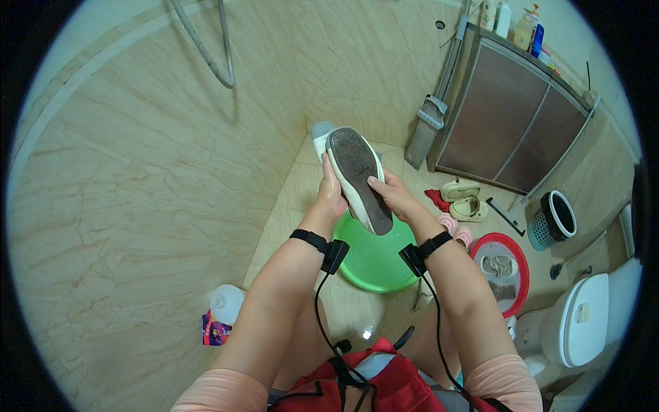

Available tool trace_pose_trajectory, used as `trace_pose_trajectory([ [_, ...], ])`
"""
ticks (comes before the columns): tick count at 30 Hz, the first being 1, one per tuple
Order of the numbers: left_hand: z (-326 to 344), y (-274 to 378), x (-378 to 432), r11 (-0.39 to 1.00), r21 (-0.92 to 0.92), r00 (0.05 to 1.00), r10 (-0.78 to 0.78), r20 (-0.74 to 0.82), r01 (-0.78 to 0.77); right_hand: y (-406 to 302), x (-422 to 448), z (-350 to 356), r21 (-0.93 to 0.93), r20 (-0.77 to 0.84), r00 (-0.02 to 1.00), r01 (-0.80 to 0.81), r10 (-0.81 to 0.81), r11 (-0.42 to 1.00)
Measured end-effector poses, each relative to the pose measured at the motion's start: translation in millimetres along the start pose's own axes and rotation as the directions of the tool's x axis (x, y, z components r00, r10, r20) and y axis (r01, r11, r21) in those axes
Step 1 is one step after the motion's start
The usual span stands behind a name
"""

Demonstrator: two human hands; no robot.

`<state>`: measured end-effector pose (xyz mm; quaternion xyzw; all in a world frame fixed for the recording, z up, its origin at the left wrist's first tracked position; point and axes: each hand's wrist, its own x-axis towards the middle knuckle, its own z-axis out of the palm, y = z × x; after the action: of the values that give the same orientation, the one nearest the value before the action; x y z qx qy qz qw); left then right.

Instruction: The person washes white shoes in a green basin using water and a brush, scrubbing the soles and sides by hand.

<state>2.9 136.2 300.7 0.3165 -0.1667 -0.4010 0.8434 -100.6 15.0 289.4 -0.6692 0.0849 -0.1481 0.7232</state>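
A shoe (pixel 358 175) with white sides is held sole outward, its dark grey sole facing the camera. My left hand (pixel 332 190) grips its left side, fingers up along the edge. On the right side, my right hand (pixel 394 193) holds it with the thumb on the sole. A second white thing with a grey end (pixel 323 135), perhaps another shoe, shows behind the held shoe at upper left; what supports it is hidden. Below the hands, a green plastic basin (pixel 378 265) stands on the tiled floor.
On the right are a red-rimmed basin (pixel 524 268) with a laced shoe (pixel 498 265) in water, beige clogs (pixel 467 208), a red cloth (pixel 436 200), a waste bin (pixel 548 226) and a toilet (pixel 587 319). A white jug (pixel 226 304) stands by the left wall, near a glass-doored cabinet's opposite side (pixel 494 113).
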Motion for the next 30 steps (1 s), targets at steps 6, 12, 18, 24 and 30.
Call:
trace_pose_trajectory([
  [6, -12, -12, 2, 0.991, 0.121, 0.986, 0.027, 0.164, -0.048, 3, -4, 8, -0.131, -0.152, 0.986, 0.054, -0.074, 0.990],
  [12, -6, -21, 12, 0.988, 0.116, 0.993, 0.093, 0.066, -0.100, 18, -6, -9, 0.021, -0.014, 0.989, -0.147, 0.148, 0.989],
  [18, -1, -24, 15, 0.986, 0.019, 0.985, 0.166, 0.037, -0.167, 9, -33, -8, 0.193, 0.142, 0.964, -0.250, 0.225, 0.949],
  [24, -3, -37, 22, 0.990, -0.087, 0.994, 0.104, -0.041, -0.107, 17, -34, -10, 0.159, 0.016, 0.975, -0.221, 0.221, 0.962],
  [30, -5, -42, 27, 0.997, -0.015, 0.983, 0.077, -0.164, -0.080, 30, -32, -7, 0.057, -0.097, 0.986, -0.128, 0.133, 0.990],
])
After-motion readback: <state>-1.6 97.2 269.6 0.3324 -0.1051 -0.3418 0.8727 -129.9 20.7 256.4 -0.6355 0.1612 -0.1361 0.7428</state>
